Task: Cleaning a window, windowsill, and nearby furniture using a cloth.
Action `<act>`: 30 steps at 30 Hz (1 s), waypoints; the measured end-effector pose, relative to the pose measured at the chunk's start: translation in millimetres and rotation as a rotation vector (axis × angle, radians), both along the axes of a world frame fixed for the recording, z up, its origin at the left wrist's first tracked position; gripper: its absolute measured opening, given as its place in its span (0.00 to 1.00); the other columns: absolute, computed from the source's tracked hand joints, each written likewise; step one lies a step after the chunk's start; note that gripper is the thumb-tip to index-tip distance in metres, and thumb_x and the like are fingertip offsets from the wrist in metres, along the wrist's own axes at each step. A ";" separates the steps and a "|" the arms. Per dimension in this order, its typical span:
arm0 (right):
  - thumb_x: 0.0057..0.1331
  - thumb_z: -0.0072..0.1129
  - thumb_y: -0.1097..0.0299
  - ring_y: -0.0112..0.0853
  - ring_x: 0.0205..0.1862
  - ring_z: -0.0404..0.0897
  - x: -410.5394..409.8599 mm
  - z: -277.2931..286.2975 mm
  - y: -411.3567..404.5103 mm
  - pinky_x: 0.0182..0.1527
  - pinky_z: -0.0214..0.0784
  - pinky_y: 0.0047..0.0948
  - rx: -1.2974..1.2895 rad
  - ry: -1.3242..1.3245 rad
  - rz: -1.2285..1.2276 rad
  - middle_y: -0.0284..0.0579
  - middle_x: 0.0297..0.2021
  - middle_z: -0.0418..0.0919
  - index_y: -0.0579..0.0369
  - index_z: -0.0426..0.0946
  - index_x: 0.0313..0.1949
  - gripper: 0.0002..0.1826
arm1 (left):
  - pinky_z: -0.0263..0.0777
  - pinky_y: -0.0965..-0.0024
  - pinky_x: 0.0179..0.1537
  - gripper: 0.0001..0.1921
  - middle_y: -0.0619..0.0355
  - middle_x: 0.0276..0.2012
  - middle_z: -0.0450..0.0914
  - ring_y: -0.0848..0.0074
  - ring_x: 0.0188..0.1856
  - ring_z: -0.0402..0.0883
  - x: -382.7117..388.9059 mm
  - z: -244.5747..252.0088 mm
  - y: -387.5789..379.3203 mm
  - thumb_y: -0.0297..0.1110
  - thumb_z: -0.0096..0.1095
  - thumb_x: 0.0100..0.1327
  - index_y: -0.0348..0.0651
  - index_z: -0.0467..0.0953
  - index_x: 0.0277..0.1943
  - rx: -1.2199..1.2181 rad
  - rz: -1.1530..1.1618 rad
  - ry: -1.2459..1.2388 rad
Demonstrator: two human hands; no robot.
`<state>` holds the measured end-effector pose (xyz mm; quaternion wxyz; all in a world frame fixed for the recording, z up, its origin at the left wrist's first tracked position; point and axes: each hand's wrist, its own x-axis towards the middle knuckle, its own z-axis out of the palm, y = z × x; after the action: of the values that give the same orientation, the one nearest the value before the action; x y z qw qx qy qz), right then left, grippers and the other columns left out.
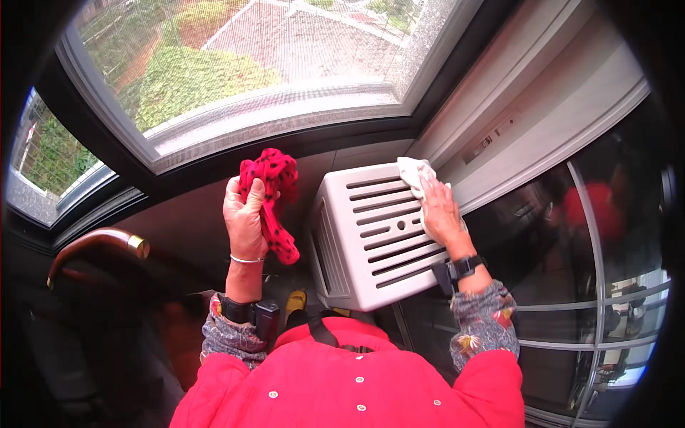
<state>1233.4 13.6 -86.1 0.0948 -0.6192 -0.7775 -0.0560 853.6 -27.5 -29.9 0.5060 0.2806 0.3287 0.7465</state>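
A bunched red cloth with black dots hangs from my left hand, the thumb pressed over it and one end dangling. My left hand is in the air, left of a white plastic stool with a slotted top. On the stool's right side, my right hand lies flat over a white cloth and presses it against the slats. Part of that cloth is hidden under the palm and fingers.
Ahead is a window with a pale frame and a mesh screen. Glossy dark cabinet doors stand close on the right. To the left is a curved wooden armrest with a brass-coloured end. A yellow shoe shows below on the floor.
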 end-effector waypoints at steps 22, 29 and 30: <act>0.52 0.58 0.71 0.43 0.57 0.68 -37.1 28.7 -169.2 0.55 0.56 0.46 0.163 0.039 -0.063 0.44 0.52 0.73 0.55 0.73 0.52 0.25 | 0.67 0.57 0.43 0.15 0.46 0.37 0.73 0.53 0.43 0.73 115.9 -27.5 45.3 0.29 0.67 0.49 0.39 0.70 0.39 0.522 -0.279 1.666; 0.63 0.51 0.72 0.47 0.58 0.67 4.1 26.6 -143.1 0.59 0.59 0.47 0.196 0.143 -0.261 0.44 0.55 0.71 0.52 0.72 0.54 0.18 | 0.63 0.58 0.50 0.15 0.49 0.38 0.72 0.57 0.45 0.70 120.5 -47.6 22.0 0.33 0.63 0.52 0.40 0.70 0.42 0.518 -0.062 1.637; 0.63 0.51 0.71 0.47 0.57 0.68 9.0 24.7 -141.1 0.59 0.61 0.44 0.127 0.241 -0.319 0.44 0.56 0.71 0.52 0.72 0.54 0.19 | 0.63 0.58 0.50 0.15 0.49 0.39 0.72 0.58 0.45 0.70 119.7 -48.8 21.3 0.33 0.63 0.53 0.40 0.70 0.43 0.521 -0.043 1.625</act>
<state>1242.4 -127.5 -61.3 0.2159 -0.7295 -0.6476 -0.0445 973.3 -6.3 -78.6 0.0465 0.8426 0.4020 0.3552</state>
